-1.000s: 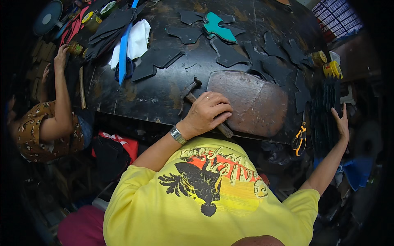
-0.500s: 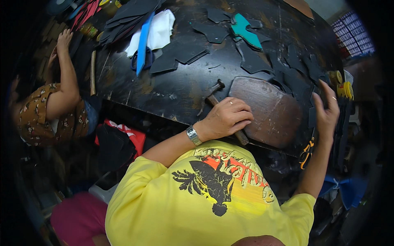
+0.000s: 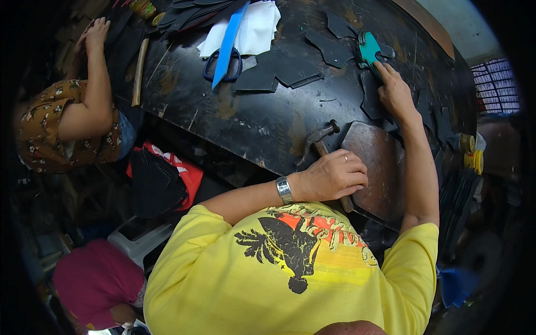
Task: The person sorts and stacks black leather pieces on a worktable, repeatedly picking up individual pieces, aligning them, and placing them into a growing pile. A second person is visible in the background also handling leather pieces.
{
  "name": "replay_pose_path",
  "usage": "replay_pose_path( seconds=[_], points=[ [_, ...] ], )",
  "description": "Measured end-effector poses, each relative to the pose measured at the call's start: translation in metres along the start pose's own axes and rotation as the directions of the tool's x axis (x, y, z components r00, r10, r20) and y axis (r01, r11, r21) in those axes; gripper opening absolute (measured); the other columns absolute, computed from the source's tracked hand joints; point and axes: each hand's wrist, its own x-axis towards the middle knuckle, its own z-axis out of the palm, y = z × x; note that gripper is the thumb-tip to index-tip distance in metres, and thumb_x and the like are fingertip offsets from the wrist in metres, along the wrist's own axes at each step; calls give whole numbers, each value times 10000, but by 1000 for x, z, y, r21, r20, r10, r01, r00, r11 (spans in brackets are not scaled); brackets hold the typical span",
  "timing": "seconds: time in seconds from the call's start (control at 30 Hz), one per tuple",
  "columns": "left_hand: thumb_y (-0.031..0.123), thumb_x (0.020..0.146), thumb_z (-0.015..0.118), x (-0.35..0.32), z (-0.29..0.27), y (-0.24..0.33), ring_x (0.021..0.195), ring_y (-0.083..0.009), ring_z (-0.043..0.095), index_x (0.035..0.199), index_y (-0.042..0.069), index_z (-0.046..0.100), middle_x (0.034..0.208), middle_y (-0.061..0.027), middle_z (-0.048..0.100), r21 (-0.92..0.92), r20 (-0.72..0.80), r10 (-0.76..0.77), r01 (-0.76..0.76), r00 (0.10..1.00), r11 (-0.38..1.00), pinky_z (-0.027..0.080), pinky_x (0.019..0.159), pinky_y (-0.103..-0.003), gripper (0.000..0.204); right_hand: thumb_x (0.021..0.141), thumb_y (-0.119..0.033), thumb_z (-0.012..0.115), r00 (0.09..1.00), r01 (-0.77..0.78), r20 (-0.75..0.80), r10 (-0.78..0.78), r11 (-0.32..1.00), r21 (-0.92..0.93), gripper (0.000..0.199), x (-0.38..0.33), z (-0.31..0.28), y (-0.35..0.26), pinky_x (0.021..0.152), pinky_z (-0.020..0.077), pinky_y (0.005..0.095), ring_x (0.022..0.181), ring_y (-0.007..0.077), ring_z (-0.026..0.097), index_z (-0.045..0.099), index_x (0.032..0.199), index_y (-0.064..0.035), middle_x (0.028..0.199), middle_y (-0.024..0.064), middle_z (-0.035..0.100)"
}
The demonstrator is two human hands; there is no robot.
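My left hand is closed over the wooden handle of a hammer at the table's near edge. The metal hammer head points away from me, and the handle end sticks out below my fingers. Under and beside this hand lies a worn brown board. My right hand is stretched out past the board, fingers extended, with its fingertips at the lower edge of a teal cut piece. That piece lies among flat black cut pieces; my fingers hide part of it.
Scissors, a blue strip and white cloth lie on the dark table. More black pieces lie nearby. A wooden stick is farther left, near another person's hands. Yellow-lidded jars stand right.
My right hand has moved from the table's right side, up and left to the teal piece. My left hand stays on the hammer. The view has shifted.
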Motion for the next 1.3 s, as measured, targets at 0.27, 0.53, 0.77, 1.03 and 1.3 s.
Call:
replay_pose_path(
  seconds=[0.27, 0.53, 0.77, 1.03, 1.3],
  points=[
    [132, 854, 765, 0, 0, 0, 1046, -230, 647, 988, 92, 719, 1050, -32, 673, -54, -18, 4, -5, 1000, 999, 492, 948, -384, 148, 905, -22, 558, 888, -178, -359, 287, 935, 306, 473, 7, -3, 20, 858, 548, 458, 914, 361, 728, 625, 1367, -93, 983, 207, 731],
    [27, 845, 760, 5, -9, 4, 1087, -289, 641, 1105, 54, 708, 1133, -101, 655, -215, -109, -124, 98, 986, 972, 540, 915, -371, 266, 923, 59, 459, 850, 70, -58, 524, -3, 998, 496, -37, -48, -13, 814, 633, 378, 970, 346, 738, 478, 1417, 105, 1153, 218, 688],
    [-24, 936, 673, 8, -14, 8, 1417, -262, 452, 1607, 12, 190, 1533, -130, 353, -794, -261, -590, 177, 764, 581, 400, 1140, -361, 828, 917, 39, 476, 891, -232, 338, 303, -338, 912, 506, -122, -63, -76, 797, 645, 404, 967, 347, 742, 487, 1421, 80, 1188, 224, 692],
    [120, 1060, 544, 6, -34, -3, 1322, -216, 550, 1418, 76, 390, 1391, -75, 542, -947, -118, -718, 139, 686, 288, 471, 1116, -431, 393, 929, -10, 525, 890, -311, 409, 200, -389, 867, 583, -173, -45, -93, 719, 630, 340, 908, 302, 745, 428, 1498, 67, 1166, 210, 695],
    [98, 1054, 556, -4, -61, 1, 1115, -223, 701, 1277, 52, 569, 1238, -115, 699, -929, -70, -737, 226, 672, 294, 595, 951, -403, 227, 919, 20, 510, 896, -331, 409, 170, -356, 874, 571, -188, -43, -110, 713, 599, 306, 886, 270, 748, 448, 1486, 62, 1152, 184, 699]
  ],
)
